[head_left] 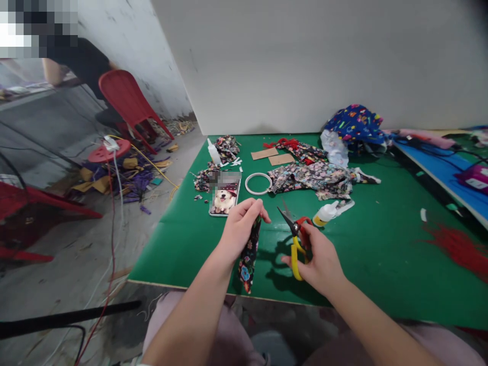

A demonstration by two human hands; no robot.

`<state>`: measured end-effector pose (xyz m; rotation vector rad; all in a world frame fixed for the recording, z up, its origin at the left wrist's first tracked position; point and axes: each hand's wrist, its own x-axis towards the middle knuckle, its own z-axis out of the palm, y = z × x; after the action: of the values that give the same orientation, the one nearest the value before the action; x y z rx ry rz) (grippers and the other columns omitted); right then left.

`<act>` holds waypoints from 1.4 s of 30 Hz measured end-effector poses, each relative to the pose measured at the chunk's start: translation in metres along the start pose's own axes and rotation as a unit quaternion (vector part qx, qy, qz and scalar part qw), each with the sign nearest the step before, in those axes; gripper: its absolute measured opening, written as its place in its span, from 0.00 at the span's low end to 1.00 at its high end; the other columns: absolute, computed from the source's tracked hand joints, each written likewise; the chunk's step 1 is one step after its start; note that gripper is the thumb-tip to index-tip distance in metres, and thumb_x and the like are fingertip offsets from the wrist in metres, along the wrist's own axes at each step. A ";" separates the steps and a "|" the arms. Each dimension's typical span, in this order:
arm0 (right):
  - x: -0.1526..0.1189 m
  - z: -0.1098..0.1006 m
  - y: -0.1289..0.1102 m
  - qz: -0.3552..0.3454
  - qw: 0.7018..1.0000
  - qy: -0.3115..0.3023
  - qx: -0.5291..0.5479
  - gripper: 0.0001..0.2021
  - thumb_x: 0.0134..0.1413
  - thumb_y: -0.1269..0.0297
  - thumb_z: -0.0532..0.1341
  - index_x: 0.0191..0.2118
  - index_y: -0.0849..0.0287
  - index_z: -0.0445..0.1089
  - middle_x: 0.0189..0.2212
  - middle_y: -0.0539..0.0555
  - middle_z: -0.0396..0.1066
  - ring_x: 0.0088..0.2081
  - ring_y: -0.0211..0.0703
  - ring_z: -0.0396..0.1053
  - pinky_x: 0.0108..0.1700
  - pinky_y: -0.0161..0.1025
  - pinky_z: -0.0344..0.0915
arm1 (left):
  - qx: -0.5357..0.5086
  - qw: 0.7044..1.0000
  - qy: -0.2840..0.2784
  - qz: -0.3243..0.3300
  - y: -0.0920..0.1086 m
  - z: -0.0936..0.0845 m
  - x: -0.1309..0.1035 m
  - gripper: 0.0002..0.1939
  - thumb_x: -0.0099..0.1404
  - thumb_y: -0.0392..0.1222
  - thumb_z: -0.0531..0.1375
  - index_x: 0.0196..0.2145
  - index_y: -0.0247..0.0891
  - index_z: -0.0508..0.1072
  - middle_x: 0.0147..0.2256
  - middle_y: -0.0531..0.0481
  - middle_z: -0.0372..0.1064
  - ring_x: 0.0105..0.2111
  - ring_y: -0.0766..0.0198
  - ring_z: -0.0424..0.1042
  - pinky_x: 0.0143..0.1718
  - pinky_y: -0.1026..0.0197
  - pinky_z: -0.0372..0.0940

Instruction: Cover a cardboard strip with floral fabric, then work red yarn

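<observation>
My left hand (244, 223) is closed on a narrow strip of dark floral fabric (248, 267), which hangs down near the table's front edge. In my right hand (320, 256) are scissors (296, 244) with red and yellow handles, their dark blades pointing up and left toward the fabric without touching it. Beyond my left hand lies a phone (224, 195) with a dog picture on its screen. A pale ring (258, 184) rests to the right of the phone, touching a pile of floral fabric (312, 179). A small glue bottle (325, 214) lies tilted behind my right hand.
The green table (183, 244) also bears a white bottle (213, 152), cardboard pieces (281, 159), a blue patterned bundle (354, 124) and red threads (459, 249). A blue tray (450, 178) stands at right. Left, a person (82, 63) sits on a red chair (122, 96).
</observation>
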<state>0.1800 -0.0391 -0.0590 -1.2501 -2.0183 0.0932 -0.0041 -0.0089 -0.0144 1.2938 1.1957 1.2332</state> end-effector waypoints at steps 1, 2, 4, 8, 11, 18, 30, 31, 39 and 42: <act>0.000 0.000 0.000 0.001 1.000 -0.007 0.003 0.28 0.44 0.44 0.60 0.42 0.65 0.62 0.24 0.54 0.68 0.23 0.42 0.67 0.24 0.38 0.67 | -0.014 1.000 -0.003 -0.005 0.000 0.000 -0.001 0.19 0.64 0.50 0.52 0.21 0.36 0.69 0.23 0.53 0.67 0.21 0.72 0.59 0.25 0.67 0.54; 0.001 0.000 0.000 -0.001 1.000 -0.011 0.005 0.28 0.44 0.44 0.60 0.42 0.65 0.62 0.24 0.54 0.67 0.23 0.42 0.67 0.24 0.38 0.67 | -0.028 1.000 -0.006 -0.009 -0.001 0.000 -0.002 0.19 0.63 0.51 0.52 0.22 0.36 0.68 0.23 0.54 0.67 0.19 0.73 0.58 0.23 0.67 0.53; 0.001 -0.001 0.000 -0.009 1.000 -0.008 0.006 0.28 0.44 0.45 0.60 0.43 0.66 0.62 0.25 0.55 0.67 0.24 0.42 0.67 0.24 0.38 0.67 | -0.052 0.999 -0.008 -0.013 -0.001 0.000 -0.003 0.19 0.62 0.53 0.53 0.22 0.36 0.68 0.22 0.54 0.67 0.17 0.74 0.56 0.20 0.67 0.51; 0.003 -0.005 0.000 -0.044 0.999 0.001 -0.002 0.21 0.53 0.52 0.55 0.44 0.66 0.62 0.26 0.56 0.68 0.27 0.43 0.67 0.28 0.40 0.66 | -0.074 0.997 0.005 -0.032 0.000 0.000 -0.004 0.19 0.58 0.54 0.57 0.22 0.36 0.66 0.18 0.56 0.63 0.16 0.74 0.56 0.17 0.68 0.48; 0.004 -0.007 0.000 -0.076 0.997 -0.013 0.008 0.16 0.57 0.58 0.54 0.45 0.65 0.62 0.26 0.55 0.69 0.28 0.43 0.67 0.31 0.39 0.66 | -0.062 0.997 0.020 -0.029 0.001 -0.001 -0.004 0.19 0.56 0.55 0.60 0.21 0.36 0.64 0.16 0.58 0.58 0.15 0.74 0.54 0.16 0.68 0.47; 0.001 -0.006 0.000 -0.082 0.996 0.011 0.023 0.16 0.56 0.58 0.55 0.46 0.63 0.62 0.26 0.54 0.70 0.28 0.42 0.68 0.31 0.39 0.65 | -0.036 0.999 0.026 -0.020 0.001 -0.001 -0.003 0.18 0.57 0.54 0.58 0.20 0.37 0.64 0.15 0.59 0.54 0.15 0.74 0.51 0.17 0.67 0.46; -0.002 -0.002 0.000 -0.094 0.995 0.019 0.021 0.16 0.56 0.57 0.54 0.46 0.63 0.62 0.26 0.54 0.72 0.27 0.42 0.69 0.29 0.38 0.65 | -0.031 0.999 0.029 -0.029 0.000 0.000 -0.003 0.18 0.59 0.53 0.56 0.20 0.37 0.63 0.13 0.60 0.50 0.15 0.73 0.50 0.17 0.67 0.47; -0.002 -0.002 0.000 -0.094 0.995 0.019 0.019 0.16 0.56 0.57 0.54 0.46 0.63 0.62 0.26 0.54 0.72 0.27 0.42 0.69 0.29 0.38 0.66 | -0.033 0.999 0.029 -0.029 -0.001 0.000 -0.003 0.18 0.60 0.53 0.56 0.20 0.37 0.63 0.13 0.60 0.50 0.15 0.73 0.50 0.17 0.67 0.47; -0.004 0.000 0.000 -0.101 0.995 0.014 0.016 0.15 0.58 0.61 0.52 0.48 0.62 0.62 0.29 0.56 0.75 0.27 0.44 0.72 0.27 0.37 0.67 | -0.022 0.998 0.047 -0.046 -0.002 0.000 -0.003 0.18 0.58 0.54 0.57 0.21 0.37 0.64 0.15 0.59 0.52 0.15 0.73 0.50 0.18 0.66 0.48; -0.004 0.000 0.001 -0.102 0.994 0.022 0.019 0.14 0.58 0.62 0.52 0.47 0.62 0.63 0.29 0.56 0.75 0.27 0.43 0.72 0.27 0.37 0.67 | -0.019 0.998 0.045 -0.045 -0.001 0.000 -0.003 0.18 0.58 0.54 0.57 0.20 0.37 0.64 0.16 0.58 0.54 0.16 0.73 0.52 0.18 0.66 0.48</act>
<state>0.1814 -0.0420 -0.0614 -1.0077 -2.0844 0.0060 -0.0044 -0.0114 -0.0156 1.1545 1.2762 1.2538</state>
